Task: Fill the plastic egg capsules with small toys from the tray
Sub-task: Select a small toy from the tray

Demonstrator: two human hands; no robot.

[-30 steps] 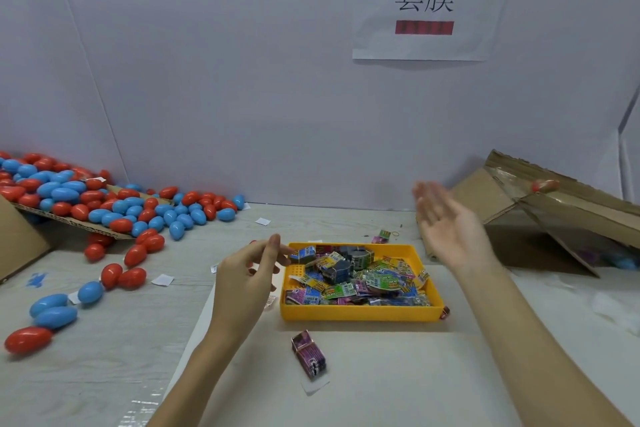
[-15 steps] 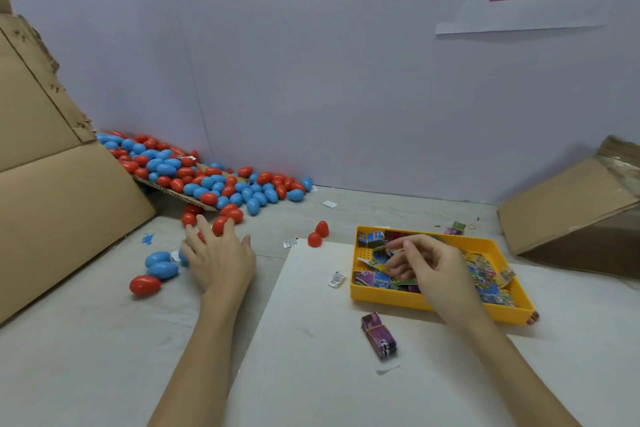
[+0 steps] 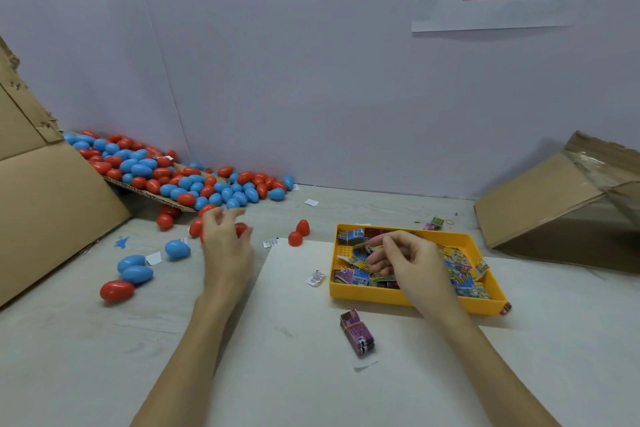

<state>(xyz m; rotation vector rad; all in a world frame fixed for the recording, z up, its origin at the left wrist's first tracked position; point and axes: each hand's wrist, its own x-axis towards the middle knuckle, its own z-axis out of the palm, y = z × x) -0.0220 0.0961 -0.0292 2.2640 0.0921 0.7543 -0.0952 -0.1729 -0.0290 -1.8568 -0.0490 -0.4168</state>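
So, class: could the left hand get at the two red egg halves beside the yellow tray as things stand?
Probably yes. The left hand already grips a red egg, but bare tabletop separates it from the red egg halves, with nothing between.

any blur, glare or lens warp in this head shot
Head view: left hand fingertips are motion-smeared over a red egg; the right hand in the yellow tray is sharper. Wide-angle bending curves the wall seams and the cardboard box at the edges. Lighting is soft and even, shadows faint, with no strong glare.
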